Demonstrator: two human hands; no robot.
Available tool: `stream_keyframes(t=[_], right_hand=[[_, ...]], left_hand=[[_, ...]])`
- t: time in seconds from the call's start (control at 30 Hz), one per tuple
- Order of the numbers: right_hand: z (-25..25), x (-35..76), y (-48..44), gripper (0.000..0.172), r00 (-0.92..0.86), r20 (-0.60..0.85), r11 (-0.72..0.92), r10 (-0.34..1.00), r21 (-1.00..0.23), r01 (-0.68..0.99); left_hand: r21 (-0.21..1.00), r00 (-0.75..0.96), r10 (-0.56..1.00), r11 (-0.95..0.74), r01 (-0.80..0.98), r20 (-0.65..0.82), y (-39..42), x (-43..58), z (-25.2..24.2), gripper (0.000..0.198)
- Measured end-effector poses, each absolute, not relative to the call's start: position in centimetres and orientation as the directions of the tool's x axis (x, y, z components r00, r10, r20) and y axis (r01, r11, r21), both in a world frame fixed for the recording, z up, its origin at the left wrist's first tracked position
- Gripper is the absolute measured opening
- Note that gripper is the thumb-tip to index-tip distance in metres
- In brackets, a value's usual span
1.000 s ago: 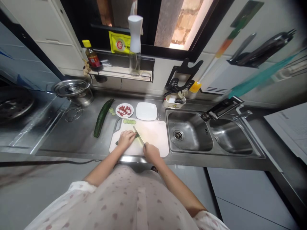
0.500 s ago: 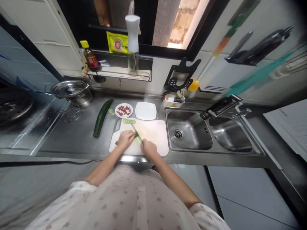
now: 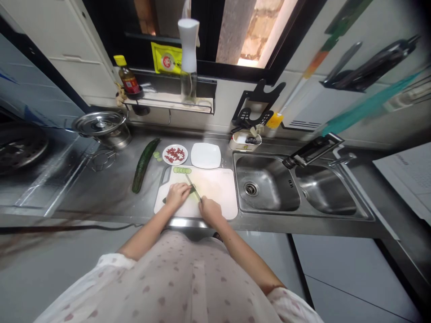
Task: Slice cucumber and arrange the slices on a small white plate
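My left hand point(image 3: 178, 195) is closed over a cucumber piece point(image 3: 164, 200) on the white cutting board point(image 3: 218, 197); most of the piece is hidden under my fingers. With my right hand point(image 3: 210, 211) I grip a kitchen knife point(image 3: 193, 186), its blade against the cucumber's cut end, pointing up and left. A row of cucumber slices point(image 3: 182, 170) lies along the board's far edge. Left of the board rests a whole cucumber point(image 3: 145, 166). Beyond the board are a white plate of chopped red pieces point(image 3: 174, 154) and a square white plate point(image 3: 205, 155).
To the right sits a double sink point(image 3: 269, 188) with a black faucet point(image 3: 313, 150). A lidded steel pot point(image 3: 104, 128) stands back left beside a wire stand point(image 3: 101, 160). A shelf point(image 3: 168, 101) holds a sauce bottle point(image 3: 129, 80) and a spray bottle point(image 3: 188, 58).
The view has shifted very slightly. Both hands stay in nearly the same place on the cucumber and knife, and the row of slices looks unchanged.
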State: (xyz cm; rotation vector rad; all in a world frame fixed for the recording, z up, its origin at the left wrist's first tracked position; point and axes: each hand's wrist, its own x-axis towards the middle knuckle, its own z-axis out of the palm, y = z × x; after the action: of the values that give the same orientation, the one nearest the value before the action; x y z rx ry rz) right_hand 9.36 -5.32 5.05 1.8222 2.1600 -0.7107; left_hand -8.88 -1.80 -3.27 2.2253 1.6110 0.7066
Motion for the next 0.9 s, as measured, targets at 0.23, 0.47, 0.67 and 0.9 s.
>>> stream_keyframes(t=[0.23, 0.47, 0.67, 0.9], right_hand=[[5.0, 9.9, -5.7, 0.03, -0.201, -0.486, 0.102, 0.851, -0.222, 0.97], [4.9, 9.9, -5.7, 0.03, -0.202, -0.495, 0.103, 0.845, -0.22, 0.97], [4.3, 9.4, -5.4, 0.03, -0.206, -0.473, 0.107, 0.857, -0.229, 0.968], [4.1, 8.7, -5.0, 0.031, -0.186, -0.458, 0.091, 0.869, -0.222, 0.971]], left_hand=[[0.525, 0.239, 0.946, -0.32, 0.789, 0.217, -1.8, -8.9, -3.2, 0.024], [0.538, 0.235, 0.949, -0.314, 0.782, 0.212, -1.8, -8.9, -3.1, 0.025], [0.528, 0.24, 0.947, -0.319, 0.787, 0.215, -1.9, -8.9, -3.1, 0.025], [0.524, 0.241, 0.944, -0.326, 0.787, 0.225, -1.9, -8.9, -3.3, 0.025]])
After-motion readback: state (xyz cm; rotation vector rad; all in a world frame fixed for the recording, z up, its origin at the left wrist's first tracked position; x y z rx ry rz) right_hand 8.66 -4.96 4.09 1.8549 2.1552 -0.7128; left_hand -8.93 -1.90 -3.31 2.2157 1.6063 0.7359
